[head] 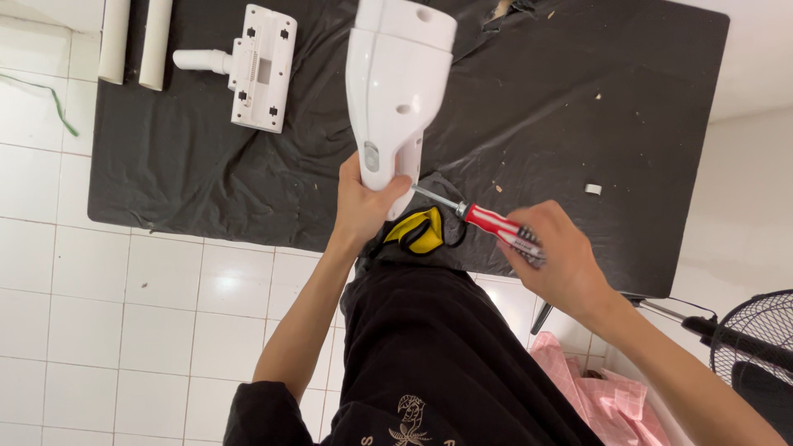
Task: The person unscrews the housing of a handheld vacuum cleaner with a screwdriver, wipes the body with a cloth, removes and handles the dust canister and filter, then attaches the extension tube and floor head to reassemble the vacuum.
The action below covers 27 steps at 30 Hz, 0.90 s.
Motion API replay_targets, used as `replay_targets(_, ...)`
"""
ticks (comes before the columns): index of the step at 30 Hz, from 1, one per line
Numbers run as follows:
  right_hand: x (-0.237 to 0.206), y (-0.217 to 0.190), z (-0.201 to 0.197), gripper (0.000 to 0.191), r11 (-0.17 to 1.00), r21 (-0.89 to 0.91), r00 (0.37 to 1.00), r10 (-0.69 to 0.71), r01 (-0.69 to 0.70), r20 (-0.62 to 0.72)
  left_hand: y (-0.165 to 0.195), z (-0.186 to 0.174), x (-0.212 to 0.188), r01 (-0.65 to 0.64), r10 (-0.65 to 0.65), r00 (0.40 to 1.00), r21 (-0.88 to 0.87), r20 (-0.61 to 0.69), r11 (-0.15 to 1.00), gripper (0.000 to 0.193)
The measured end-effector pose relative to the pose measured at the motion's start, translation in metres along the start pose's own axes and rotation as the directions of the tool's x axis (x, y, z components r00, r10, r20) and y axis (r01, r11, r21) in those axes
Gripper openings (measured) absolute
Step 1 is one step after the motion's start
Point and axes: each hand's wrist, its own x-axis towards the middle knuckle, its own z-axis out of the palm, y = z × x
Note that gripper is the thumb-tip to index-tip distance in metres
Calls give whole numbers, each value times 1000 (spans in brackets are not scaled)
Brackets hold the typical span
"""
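My left hand (pixel 362 205) grips the narrow lower end of a white plastic vacuum cleaner body (pixel 395 83), held upright over a black plastic sheet (pixel 578 124). My right hand (pixel 555 263) holds a screwdriver (pixel 487 221) with a red and white handle. Its metal shaft points left and its tip touches the bottom of the white body, just beside my left fingers. A yellow and black piece (pixel 421 231) lies under the two hands, at the sheet's near edge.
A white vacuum floor head (pixel 256 66) lies at the sheet's far left, with two white tubes (pixel 132 41) beside it. Small white debris (pixel 593 189) dots the sheet. White floor tiles surround it. A black fan (pixel 756 347) and pink checked cloth (pixel 603 388) sit at right.
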Motion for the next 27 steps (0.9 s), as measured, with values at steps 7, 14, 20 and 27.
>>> replay_targets(7, 10, -5, -10, 38, 831, -426, 926, -375, 356, 43, -7, -4, -4, 15, -15, 1000, -27, 8, 1000, 23)
replay_targets(14, 14, 16, 9, 47, 236, 471, 514, 564, -850, 646, -4, -6, -10, -73, 70, 996, 66, 46, 995, 31)
replay_targets(20, 3, 16, -7, 39, 444, 468, 645, 541, -764, 540, -4, -14, -5, -3, 0, 999, -85, -38, 996, 25)
replay_targets(27, -5, -19, -33, 34, 962, 141, 970, 241, -235, -31, 15, -33, 1, 180, -98, 982, -642, 162, 745, 10)
